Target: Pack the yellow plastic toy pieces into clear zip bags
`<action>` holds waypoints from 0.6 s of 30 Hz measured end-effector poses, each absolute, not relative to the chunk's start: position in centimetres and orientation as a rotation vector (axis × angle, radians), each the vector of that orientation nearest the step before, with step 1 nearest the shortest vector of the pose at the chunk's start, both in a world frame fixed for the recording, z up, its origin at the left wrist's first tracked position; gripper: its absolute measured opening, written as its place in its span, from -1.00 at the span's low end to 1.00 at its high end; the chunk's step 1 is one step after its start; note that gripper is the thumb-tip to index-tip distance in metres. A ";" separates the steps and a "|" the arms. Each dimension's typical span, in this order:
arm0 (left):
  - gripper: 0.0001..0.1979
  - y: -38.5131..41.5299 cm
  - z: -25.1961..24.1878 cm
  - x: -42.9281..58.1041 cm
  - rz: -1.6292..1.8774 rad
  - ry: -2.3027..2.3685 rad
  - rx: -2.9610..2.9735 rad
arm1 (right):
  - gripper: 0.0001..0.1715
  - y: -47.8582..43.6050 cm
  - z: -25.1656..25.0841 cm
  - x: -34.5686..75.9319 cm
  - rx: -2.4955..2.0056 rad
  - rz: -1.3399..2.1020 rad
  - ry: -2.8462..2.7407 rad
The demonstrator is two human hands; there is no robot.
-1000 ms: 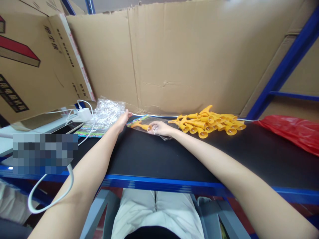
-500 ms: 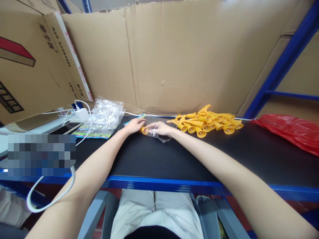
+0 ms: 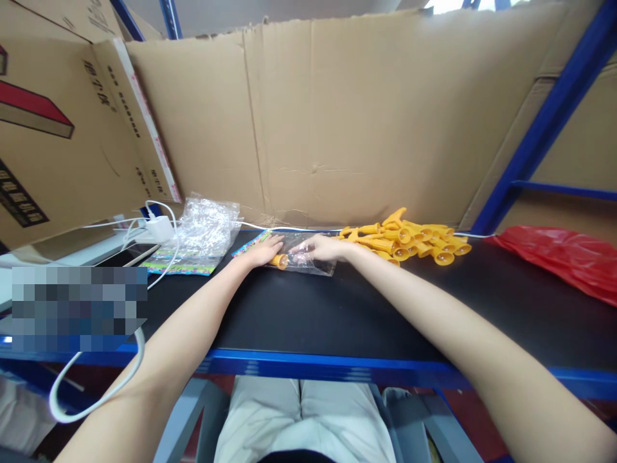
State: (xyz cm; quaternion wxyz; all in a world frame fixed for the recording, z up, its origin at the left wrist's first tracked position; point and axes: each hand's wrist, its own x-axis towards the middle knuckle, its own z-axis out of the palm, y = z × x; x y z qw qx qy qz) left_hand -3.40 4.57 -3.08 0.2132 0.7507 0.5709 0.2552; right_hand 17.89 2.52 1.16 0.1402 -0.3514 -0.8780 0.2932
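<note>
A clear plastic bag (image 3: pixel 308 263) with a coloured header card lies flat on the black bench top (image 3: pixel 337 308). An orange trumpet-shaped toy (image 3: pixel 279 260) sits inside it. My left hand (image 3: pixel 263 251) rests flat on the bag's left end, over the toy, fingers stretched out. My right hand (image 3: pixel 321 247) presses flat on the bag's right part, fingers spread. A pile of several more orange trumpet toys (image 3: pixel 409 236) lies just right of my right hand.
A stack of clear bags with coloured cards (image 3: pixel 202 235) lies at the left, beside a white charger and cable (image 3: pixel 157 228). A red plastic bag (image 3: pixel 563 257) lies at the right. Cardboard sheets (image 3: pixel 361 116) wall the back; blue shelf posts (image 3: pixel 544 122) stand right.
My left hand moved right from the bag stack onto the bag with the toy. My right hand went from holding the bag's opening to lying flat on it.
</note>
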 end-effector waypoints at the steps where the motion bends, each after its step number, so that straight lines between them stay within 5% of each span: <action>1: -0.50 4.6 -3.1 -3.4 0.701 1.598 2.075 | -0.66 2.3 1.8 18.6 -1.060 0.777 -2.574; 5: -0.51 5.0 -3.3 -3.5 0.687 1.607 2.071 | -0.81 0.8 4.0 22.0 -1.448 0.269 -2.569; 9: -0.49 5.4 -3.5 -3.6 0.659 1.584 2.127 | -0.69 -0.4 3.5 24.5 -1.809 -0.240 -2.287; 18: -0.48 5.0 -3.0 -4.5 0.675 1.613 2.028 | -0.65 0.8 -0.6 24.2 -1.809 -0.392 -2.436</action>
